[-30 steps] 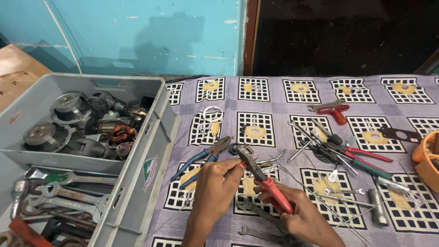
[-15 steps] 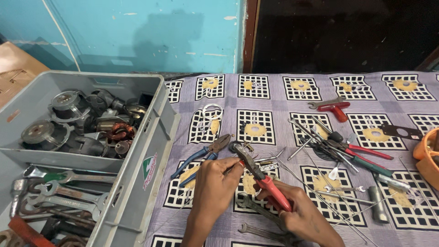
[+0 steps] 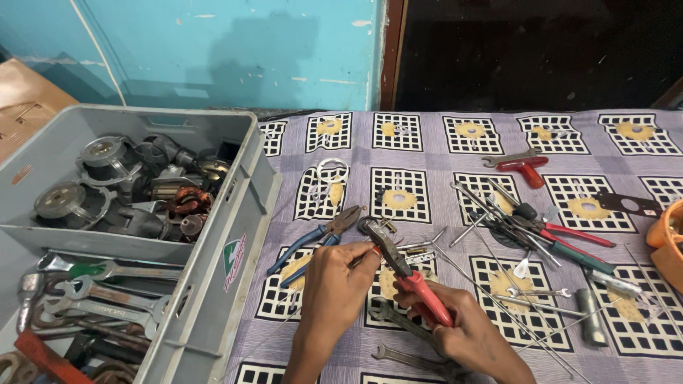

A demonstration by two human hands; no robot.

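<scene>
My right hand [image 3: 466, 331] grips the red handles of a pair of pliers [image 3: 409, 274], whose dark jaws point up-left toward small metal parts [image 3: 384, 227] on the cloth. My left hand [image 3: 334, 288] is curled, its fingertips pinching a thin metal rod [image 3: 398, 249] right beside the pliers' jaws. Blue-handled pliers [image 3: 313, 242] lie just left of my left hand. A dark spanner [image 3: 398, 323] lies under my wrists.
A grey plastic crate [image 3: 238, 235] at left holds motor parts [image 3: 135, 188] and spanners [image 3: 92, 299]. On the patterned purple cloth [image 3: 420, 146] lie screwdrivers and pliers [image 3: 548, 235], long thin rods [image 3: 512, 291], a red-handled tool [image 3: 523, 169], a socket [image 3: 590, 320]. An orange container [image 3: 665, 245] sits at the right edge.
Both hands stay almost in place; the pliers' jaws shifted slightly and the view drifted a little.
</scene>
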